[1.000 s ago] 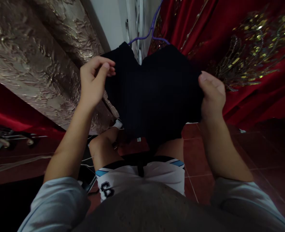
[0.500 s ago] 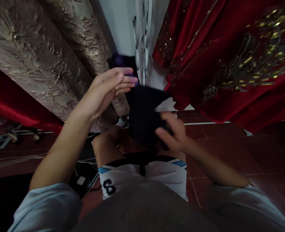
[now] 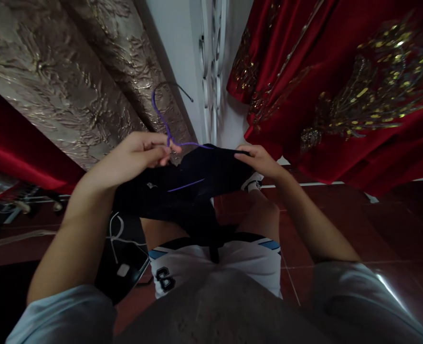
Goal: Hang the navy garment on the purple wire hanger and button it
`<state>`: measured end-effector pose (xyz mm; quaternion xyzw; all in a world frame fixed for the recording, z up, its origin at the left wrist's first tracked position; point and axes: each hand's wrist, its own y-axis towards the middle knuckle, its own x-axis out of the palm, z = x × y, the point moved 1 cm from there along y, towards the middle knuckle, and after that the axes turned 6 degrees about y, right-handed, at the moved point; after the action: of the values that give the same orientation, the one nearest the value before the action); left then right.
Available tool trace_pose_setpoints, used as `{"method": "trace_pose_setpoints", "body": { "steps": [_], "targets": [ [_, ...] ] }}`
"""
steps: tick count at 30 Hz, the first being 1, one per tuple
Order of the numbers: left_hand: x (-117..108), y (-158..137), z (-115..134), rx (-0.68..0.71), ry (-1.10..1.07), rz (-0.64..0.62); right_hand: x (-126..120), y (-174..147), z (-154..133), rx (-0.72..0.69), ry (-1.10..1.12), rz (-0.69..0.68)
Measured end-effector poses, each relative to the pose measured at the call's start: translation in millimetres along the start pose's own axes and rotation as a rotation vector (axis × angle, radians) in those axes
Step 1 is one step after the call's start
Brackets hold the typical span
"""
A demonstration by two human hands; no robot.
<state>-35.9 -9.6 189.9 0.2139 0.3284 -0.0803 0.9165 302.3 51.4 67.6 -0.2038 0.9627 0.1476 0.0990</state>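
A purple-coated wire clothes hanger (image 3: pixel 156 109) has its hook pointing up and away, the coating gone from the dark tip. Just below the hook, the fingers of my left hand (image 3: pixel 138 153) pinch it. One arm of the hanger runs toward a dark, nearly black garment (image 3: pixel 220 167) stretched across my knees, and a purple strip shows lower down against the cloth. At the garment's right upper edge, my right hand (image 3: pixel 261 160) is closed on the fabric between thumb and fingers. The garment's exact kind is hard to make out in the dim light.
Textured beige fabric (image 3: pixel 89 95) hangs at the left, and red cloth with gold sequins (image 3: pixel 340 95) hangs at the right. A white metal grille (image 3: pixel 211 76) stands between them. Beside my left thigh is a black surface with a white cable (image 3: pixel 116 227) and a tablet-like device (image 3: pixel 136 260).
The hanger's hook now stands clear in my left hand, which has come lower and closed. The garment has spread out sideways, and my right hand has risen to its edge.
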Motion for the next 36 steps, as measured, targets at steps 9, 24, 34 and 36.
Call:
{"method": "trace_pose_setpoints", "body": {
  "steps": [9,24,34,36],
  "targets": [
    [38,8,2,0.543,0.432,0.703,-65,79,-64,-0.065,0.339,0.569],
    [159,-28,-41,0.140,0.178,0.152,-48,-10,-35,-0.244,0.369,0.895],
    [222,-69,-24,-0.180,-0.405,0.496,138,-73,29,0.089,0.126,0.586],
    [223,-74,-19,-0.190,-0.473,0.499,150,-72,38,0.132,0.187,0.493]
  ]
}}
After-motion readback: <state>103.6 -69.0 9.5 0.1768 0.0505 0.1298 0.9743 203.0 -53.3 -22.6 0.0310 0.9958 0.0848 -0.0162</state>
